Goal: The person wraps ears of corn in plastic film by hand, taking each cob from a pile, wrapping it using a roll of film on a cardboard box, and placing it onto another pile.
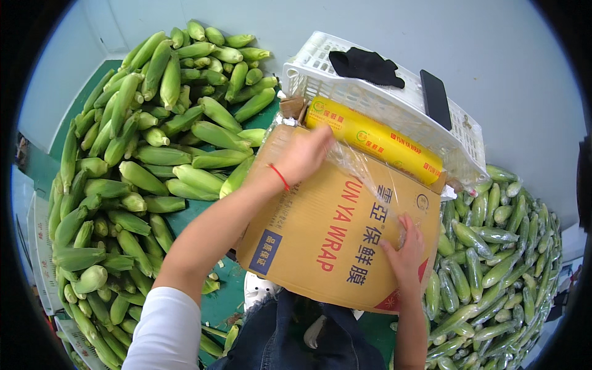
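Note:
A yellow roll of cling film (pixel 376 139) lies across the far edge of a brown cardboard sheet (pixel 296 216). Clear cling film (pixel 364 169) stretches from the roll over the cardboard, crinkled in the middle. My left hand (pixel 303 154), with a red string at the wrist, is closed at the left end of the film, close to the roll; its fingertips are partly blurred. Lower on the right, my right hand (pixel 406 246) has its fingers bent together at the film's loose edge, above the cardboard. No corn cob lies on the cardboard.
Unwrapped green corn cobs (pixel 142 179) are heaped on the left over a green surface (pixel 216 290). Film-wrapped cobs (pixel 493 265) are piled at the right. Behind the roll stands a white plastic basket (pixel 327 68), with a black glove (pixel 367 66) and a dark phone (pixel 435 98) on it.

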The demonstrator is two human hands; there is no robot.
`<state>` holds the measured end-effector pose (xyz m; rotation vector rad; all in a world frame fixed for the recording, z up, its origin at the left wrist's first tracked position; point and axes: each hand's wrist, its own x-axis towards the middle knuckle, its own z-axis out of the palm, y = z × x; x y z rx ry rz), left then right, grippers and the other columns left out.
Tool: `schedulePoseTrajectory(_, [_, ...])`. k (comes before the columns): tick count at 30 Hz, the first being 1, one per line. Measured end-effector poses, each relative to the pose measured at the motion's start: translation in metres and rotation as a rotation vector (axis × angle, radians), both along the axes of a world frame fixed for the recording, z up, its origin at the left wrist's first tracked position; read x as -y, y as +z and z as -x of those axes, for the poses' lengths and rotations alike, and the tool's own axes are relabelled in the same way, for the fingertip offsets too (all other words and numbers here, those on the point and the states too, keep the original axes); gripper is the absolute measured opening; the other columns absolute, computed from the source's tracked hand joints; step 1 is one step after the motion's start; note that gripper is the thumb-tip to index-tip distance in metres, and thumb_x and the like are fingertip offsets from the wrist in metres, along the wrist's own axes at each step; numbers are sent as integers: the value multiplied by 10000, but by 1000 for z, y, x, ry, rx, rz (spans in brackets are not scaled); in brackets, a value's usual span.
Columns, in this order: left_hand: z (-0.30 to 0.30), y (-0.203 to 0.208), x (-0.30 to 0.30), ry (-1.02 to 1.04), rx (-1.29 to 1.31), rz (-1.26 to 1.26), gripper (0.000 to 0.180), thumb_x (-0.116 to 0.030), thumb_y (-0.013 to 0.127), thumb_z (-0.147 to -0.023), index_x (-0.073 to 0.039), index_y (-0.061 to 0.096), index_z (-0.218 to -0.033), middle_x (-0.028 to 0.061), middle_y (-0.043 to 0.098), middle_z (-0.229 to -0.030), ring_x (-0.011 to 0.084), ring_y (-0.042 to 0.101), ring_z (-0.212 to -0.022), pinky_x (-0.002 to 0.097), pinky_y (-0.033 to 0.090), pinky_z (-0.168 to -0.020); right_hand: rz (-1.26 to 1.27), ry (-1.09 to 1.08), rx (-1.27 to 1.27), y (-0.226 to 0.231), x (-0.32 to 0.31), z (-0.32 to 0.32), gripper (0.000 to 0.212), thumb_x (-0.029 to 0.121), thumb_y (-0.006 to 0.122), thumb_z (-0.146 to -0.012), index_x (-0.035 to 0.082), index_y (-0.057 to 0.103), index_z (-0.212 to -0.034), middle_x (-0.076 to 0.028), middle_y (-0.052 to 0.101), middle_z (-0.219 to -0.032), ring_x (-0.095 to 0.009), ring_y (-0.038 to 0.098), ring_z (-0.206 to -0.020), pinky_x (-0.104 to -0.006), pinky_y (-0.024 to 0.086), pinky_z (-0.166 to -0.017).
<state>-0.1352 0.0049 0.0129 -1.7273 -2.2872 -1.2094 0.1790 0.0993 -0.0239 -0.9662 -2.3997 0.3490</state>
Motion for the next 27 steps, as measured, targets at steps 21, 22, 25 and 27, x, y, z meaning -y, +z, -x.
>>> schedulePoseTrajectory(21, [99, -265, 221, 694, 1981, -186, 494, -529, 592, -895, -106, 568, -1147, 64, 624, -1063, 208, 592, -942, 366, 507, -835, 1196, -48, 18, 7, 70, -127, 157, 112, 574, -932, -39, 595, -895, -102, 677, -732, -94, 514, -417, -200, 394, -383])
schedulePoseTrajectory(22, [79, -247, 160, 723, 2009, -98, 442, -513, 583, -909, -127, 591, -1123, 47, 649, -1035, 188, 610, -904, 353, 523, -792, 1118, -113, 55, 18, 66, -137, 166, 121, 580, -932, -39, 596, -889, -101, 677, -734, -97, 517, -417, -201, 395, -383])
schedulePoseTrajectory(25, [120, -273, 245, 412, 1821, 9, 384, -451, 565, -941, -107, 589, -1111, 22, 639, -872, 136, 596, -779, 298, 518, -723, 1160, -62, 45, 17, 72, -122, 181, 140, 595, -928, -33, 599, -877, -99, 678, -738, -104, 535, -425, -202, 397, -386])
schedulePoseTrajectory(27, [91, -246, 235, 476, 1700, 43, 402, -443, 573, -941, -76, 572, -1107, 32, 618, -854, 133, 576, -761, 290, 505, -726, 1114, -119, 53, 24, 72, -132, 158, 98, 592, -928, -58, 614, -912, -103, 673, -765, -118, 582, -510, -225, 463, -454])
